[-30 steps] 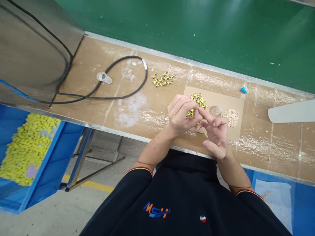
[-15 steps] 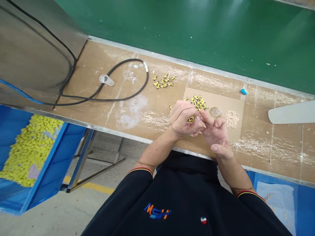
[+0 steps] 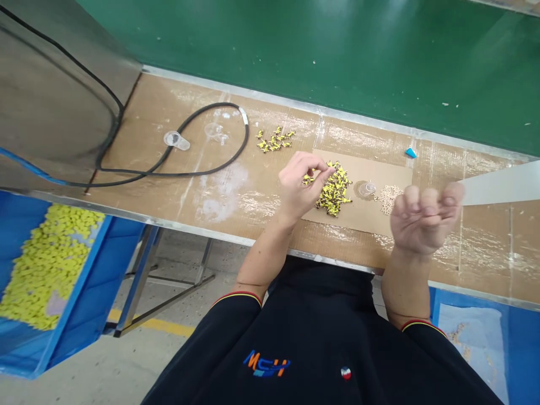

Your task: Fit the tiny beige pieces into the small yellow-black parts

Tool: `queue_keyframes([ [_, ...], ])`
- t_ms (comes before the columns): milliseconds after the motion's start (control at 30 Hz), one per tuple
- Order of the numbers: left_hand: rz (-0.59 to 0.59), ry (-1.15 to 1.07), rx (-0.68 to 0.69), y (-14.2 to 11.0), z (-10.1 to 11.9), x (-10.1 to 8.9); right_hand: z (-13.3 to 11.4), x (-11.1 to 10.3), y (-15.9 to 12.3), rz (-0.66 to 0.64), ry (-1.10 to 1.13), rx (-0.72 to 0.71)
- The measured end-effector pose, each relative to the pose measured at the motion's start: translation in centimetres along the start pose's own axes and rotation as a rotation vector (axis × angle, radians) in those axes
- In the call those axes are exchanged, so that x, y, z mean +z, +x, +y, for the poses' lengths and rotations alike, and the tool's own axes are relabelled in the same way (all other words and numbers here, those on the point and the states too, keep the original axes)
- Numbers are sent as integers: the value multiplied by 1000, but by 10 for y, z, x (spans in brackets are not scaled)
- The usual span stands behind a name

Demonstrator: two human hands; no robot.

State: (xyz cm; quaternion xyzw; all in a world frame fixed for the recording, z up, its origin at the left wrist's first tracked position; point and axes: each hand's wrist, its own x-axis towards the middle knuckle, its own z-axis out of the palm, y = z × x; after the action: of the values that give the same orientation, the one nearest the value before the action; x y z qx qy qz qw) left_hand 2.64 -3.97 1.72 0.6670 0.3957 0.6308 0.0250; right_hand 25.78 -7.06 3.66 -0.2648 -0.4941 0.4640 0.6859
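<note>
Over the left edge of a pile of small yellow-and-dark pieces (image 3: 335,194), my left hand (image 3: 301,183) is closed in a pinch. Whatever lies between its thumb and fingertips is too small to make out. My right hand (image 3: 424,219) is raised to the right of a heap of small pale beige pieces (image 3: 388,198), palm side showing and fingers curled in. It is slightly smeared by motion, and anything inside it is hidden. A small clear cup (image 3: 366,189) stands between the two piles. Both piles lie on a cardboard sheet (image 3: 358,219).
A smaller yellow-and-dark group (image 3: 275,139) lies farther left. Beyond it a black cable (image 3: 198,171) loops near a clear plastic scoop-like piece (image 3: 177,140). A blue piece (image 3: 410,152) and a white panel (image 3: 502,184) are at right. Blue bins (image 3: 95,281) flank the table below.
My hands were together over the cardboard and have parted. The right hand moved right and its fingers curled in; the left moved slightly left, still pinching, uncovering the yellow-and-dark pile.
</note>
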Motion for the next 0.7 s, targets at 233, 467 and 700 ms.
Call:
queue_keyframes([
  [233,-236,55,-140,-6,-23,-3,-19,-63,53,277,-455,-492],
  [467,-578,49,-59,-15,-17,4,-3,-94,39,267,-804,-71],
  [700,-643,-43,111,-24,0,17,6,-78,25,199,-611,-15],
])
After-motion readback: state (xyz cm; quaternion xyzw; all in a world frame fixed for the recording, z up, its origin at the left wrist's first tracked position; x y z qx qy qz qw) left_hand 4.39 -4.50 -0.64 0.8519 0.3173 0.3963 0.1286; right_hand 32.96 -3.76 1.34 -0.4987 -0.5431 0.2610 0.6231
